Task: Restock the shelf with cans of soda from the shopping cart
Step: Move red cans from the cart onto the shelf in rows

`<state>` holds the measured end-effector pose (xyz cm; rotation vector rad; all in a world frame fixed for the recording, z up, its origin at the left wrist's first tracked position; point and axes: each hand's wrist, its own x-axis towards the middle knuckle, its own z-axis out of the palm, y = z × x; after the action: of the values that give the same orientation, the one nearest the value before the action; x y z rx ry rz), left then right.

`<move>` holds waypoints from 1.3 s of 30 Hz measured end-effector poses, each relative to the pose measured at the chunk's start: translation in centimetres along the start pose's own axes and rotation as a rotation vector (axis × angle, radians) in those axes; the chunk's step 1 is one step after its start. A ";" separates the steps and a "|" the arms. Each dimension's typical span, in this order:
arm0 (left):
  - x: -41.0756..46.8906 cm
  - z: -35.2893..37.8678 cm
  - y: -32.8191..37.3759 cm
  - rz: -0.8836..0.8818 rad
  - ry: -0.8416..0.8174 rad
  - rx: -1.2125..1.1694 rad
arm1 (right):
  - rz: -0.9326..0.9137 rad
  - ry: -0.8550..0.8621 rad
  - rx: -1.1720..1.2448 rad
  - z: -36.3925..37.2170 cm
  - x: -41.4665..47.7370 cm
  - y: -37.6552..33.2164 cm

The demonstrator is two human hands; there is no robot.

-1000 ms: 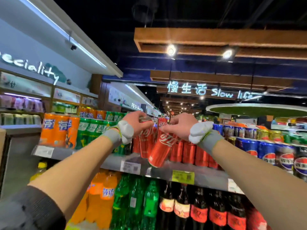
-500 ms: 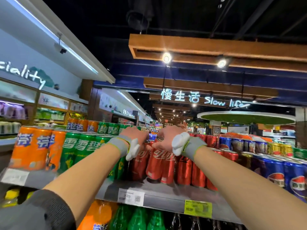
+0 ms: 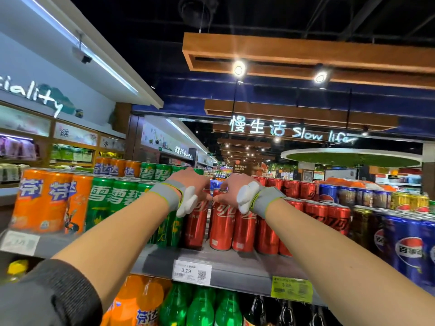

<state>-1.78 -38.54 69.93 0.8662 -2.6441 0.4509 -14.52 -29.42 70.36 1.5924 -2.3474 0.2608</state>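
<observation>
Two tall red cola cans stand upright on the grey shelf [image 3: 237, 263], at the front of a row of like cans. My left hand [image 3: 191, 184] curls over the top of the left red can [image 3: 195, 225], its thumb at the rim. My right hand [image 3: 231, 190] grips the top of the red can [image 3: 222, 228] just to the right of it. The two hands almost touch each other. Both wrists wear grey bands with white pads. My fingertips are hidden behind the can tops. The shopping cart is out of view.
Green soda cans [image 3: 113, 203] and orange cans [image 3: 47, 201] fill the shelf to the left, blue cola cans [image 3: 404, 245] to the right. Bottles [image 3: 200, 307] stand on the shelf below. Price tags [image 3: 191, 271] hang on the shelf's front edge.
Both hands carried the red cans forward from a tilted hold above the shelf edge and set them upright in the red row. The camera has moved closer to the shelf.
</observation>
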 end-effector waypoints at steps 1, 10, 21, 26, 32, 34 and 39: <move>-0.1 0.1 0.0 -0.003 0.004 -0.012 | -0.013 0.048 0.006 0.3 -0.2 0.0; -1.5 -0.8 -0.5 0.037 0.033 0.134 | -0.059 -0.041 -0.090 0.5 -1.3 1.3; -1.2 1.0 -1.0 0.008 0.193 0.098 | 0.002 0.009 -0.113 1.8 -1.0 1.5; -1.2 1.6 -1.2 -0.007 0.198 0.030 | 0.016 0.001 -0.084 1.9 -1.0 1.2; -2.2 1.0 -0.1 -0.023 0.190 0.025 | 0.035 0.086 -0.126 2.5 -2.7 0.9; -2.9 0.6 0.7 0.004 0.242 0.027 | 0.032 0.117 -0.088 2.4 -3.6 0.8; -4.4 -0.3 4.7 0.106 0.337 -0.126 | -0.016 0.249 0.013 1.1 -7.0 1.4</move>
<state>-1.26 -32.61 67.58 0.5580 -2.3835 0.4104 -13.54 -23.14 66.95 1.4894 -2.1468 0.4446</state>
